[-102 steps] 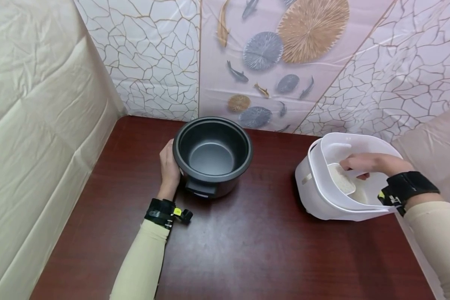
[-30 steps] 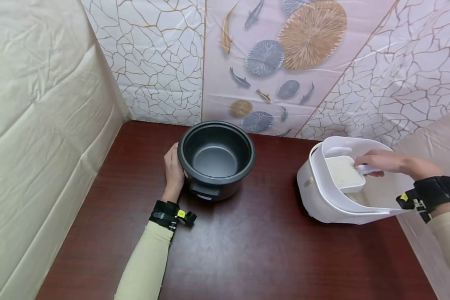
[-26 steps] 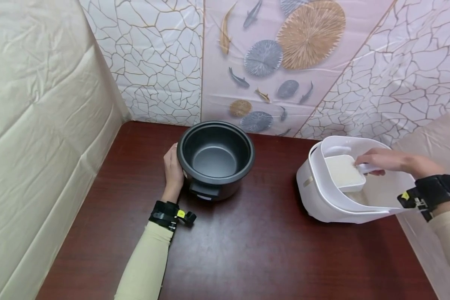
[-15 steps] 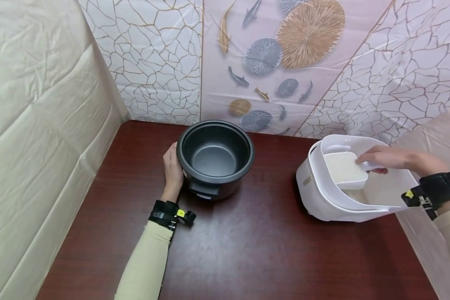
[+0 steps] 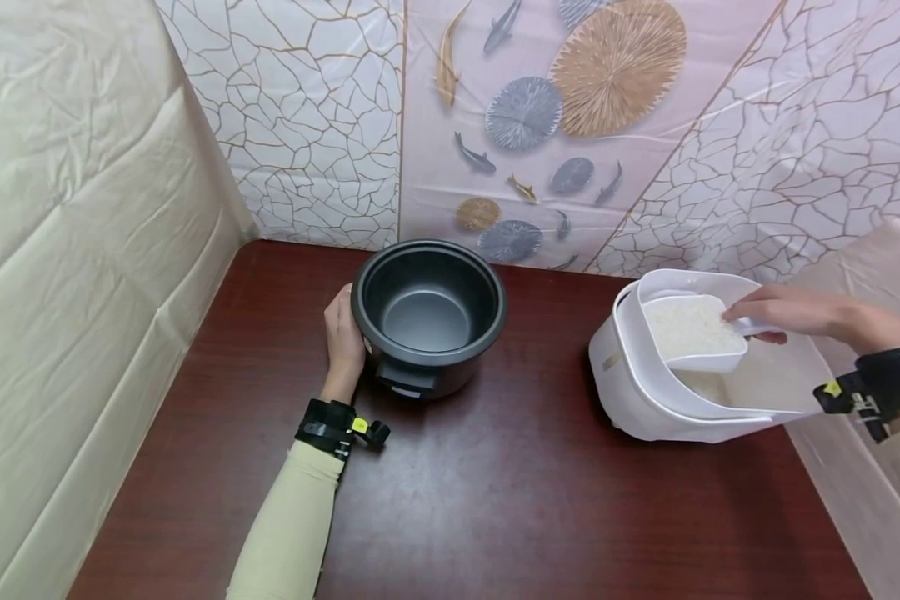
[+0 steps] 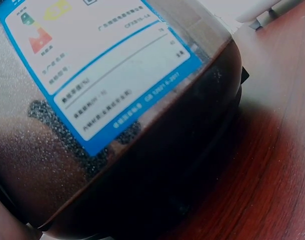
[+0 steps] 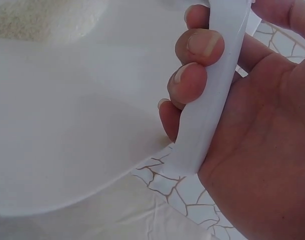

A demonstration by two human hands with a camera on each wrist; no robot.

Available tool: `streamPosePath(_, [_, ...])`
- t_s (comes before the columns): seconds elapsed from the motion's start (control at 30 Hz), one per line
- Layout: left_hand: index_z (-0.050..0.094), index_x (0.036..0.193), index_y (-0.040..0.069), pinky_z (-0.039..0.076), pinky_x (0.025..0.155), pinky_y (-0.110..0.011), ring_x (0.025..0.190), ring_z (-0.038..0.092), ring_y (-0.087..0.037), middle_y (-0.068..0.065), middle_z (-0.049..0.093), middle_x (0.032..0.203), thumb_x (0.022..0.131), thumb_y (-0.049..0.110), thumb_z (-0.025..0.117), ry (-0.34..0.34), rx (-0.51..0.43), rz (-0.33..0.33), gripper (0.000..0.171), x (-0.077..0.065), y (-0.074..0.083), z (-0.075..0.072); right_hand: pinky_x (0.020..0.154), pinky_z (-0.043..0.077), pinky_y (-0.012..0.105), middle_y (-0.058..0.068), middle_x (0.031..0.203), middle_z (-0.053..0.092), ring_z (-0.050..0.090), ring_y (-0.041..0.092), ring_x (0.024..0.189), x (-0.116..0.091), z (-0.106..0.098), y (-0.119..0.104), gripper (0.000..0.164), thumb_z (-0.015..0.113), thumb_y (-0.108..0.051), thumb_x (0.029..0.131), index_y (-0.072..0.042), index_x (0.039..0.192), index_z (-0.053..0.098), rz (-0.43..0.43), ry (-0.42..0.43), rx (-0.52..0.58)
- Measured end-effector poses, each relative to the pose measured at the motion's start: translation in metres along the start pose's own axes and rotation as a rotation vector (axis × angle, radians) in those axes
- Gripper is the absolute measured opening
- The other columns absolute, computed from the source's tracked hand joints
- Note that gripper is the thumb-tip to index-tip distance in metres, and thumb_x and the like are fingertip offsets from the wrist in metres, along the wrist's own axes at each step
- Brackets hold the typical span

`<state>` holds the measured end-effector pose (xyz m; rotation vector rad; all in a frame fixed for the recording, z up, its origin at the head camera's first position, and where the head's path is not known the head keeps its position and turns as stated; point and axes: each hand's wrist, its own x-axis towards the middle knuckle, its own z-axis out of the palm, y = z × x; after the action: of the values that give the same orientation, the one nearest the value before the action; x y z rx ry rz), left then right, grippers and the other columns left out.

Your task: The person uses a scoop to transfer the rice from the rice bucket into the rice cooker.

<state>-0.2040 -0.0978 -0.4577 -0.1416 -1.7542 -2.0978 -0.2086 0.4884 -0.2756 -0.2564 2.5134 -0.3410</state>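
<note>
Head view — at frame right, the right hand [image 5: 798,311] grips a scoop [image 5: 708,362]; centre-left, the left hand [image 5: 342,340] touches a pot [image 5: 427,323] — grip unclear.

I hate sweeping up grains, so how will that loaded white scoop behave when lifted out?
The scoop looks like stiff plastic, so it probably won't flex. Full of rice, it may feel nose-heavy, since the right hand grips only the handle. Being open-topped, it would likely spill if tilted.

I register: pot [image 5: 427,322], frame centre, black; tub [image 5: 633,392] and scoop [image 5: 708,362], right, white; table [image 5: 457,500], bottom, red-brown; wall [image 5: 817,150], upper right, white with brown crackle lines; panel [image 5: 525,137], top centre, pink with grey and gold fish.
</note>
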Motion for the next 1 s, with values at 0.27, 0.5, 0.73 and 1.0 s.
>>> streamPosePath(0.27, [0.065, 0.101, -0.016, 0.036, 0.042, -0.024, 0.041, 0.038, -0.007, 0.005, 0.051, 0.060, 0.115, 0.013, 0.034, -0.007, -0.003, 0.011, 0.045, 0.002, 0.001, 0.000, 0.063, 0.035, 0.031, -0.004, 0.059, 0.042, 0.044, 0.013, 0.053, -0.004, -0.003, 0.001, 0.037, 0.043, -0.025, 0.112, -0.009, 0.094, 0.071, -0.004, 0.009, -0.001])
streamPosePath(0.5, [0.065, 0.101, -0.016, 0.036, 0.045, -0.024, 0.045, 0.039, -0.009, 0.005, 0.052, 0.061, 0.115, 0.013, 0.035, -0.001, 0.001, -0.001, 0.044, 0.001, 0.002, 0.000, 0.063, 0.034, 0.031, -0.004, 0.060, 0.043, 0.044, 0.013, 0.054, -0.012, -0.005, 0.004, 0.041, 0.045, -0.030, 0.111, -0.008, 0.083, 0.066, 0.012, 0.062, -0.004])
streamPosePath(0.73, [0.065, 0.100, -0.016, 0.039, 0.048, -0.025, 0.047, 0.041, -0.010, 0.002, 0.051, 0.061, 0.115, 0.012, 0.034, -0.012, 0.005, 0.007, 0.045, 0.001, 0.002, 0.000, 0.059, 0.034, 0.031, -0.003, 0.056, 0.044, 0.045, 0.013, 0.052, -0.021, -0.003, 0.011, 0.051, 0.048, -0.024, 0.111, -0.001, 0.065, 0.055, -0.031, 0.126, 0.003])
streamPosePath(1.0, [0.064, 0.100, -0.016, 0.039, 0.047, -0.027, 0.046, 0.041, -0.013, 0.002, 0.052, 0.062, 0.116, 0.011, 0.033, -0.012, 0.004, 0.008, 0.044, -0.001, 0.001, 0.000, 0.059, 0.033, 0.031, -0.004, 0.057, 0.043, 0.044, 0.013, 0.052, -0.021, -0.003, 0.012, 0.053, 0.045, -0.025, 0.111, 0.000, 0.066, 0.055, -0.019, 0.120, 0.000])
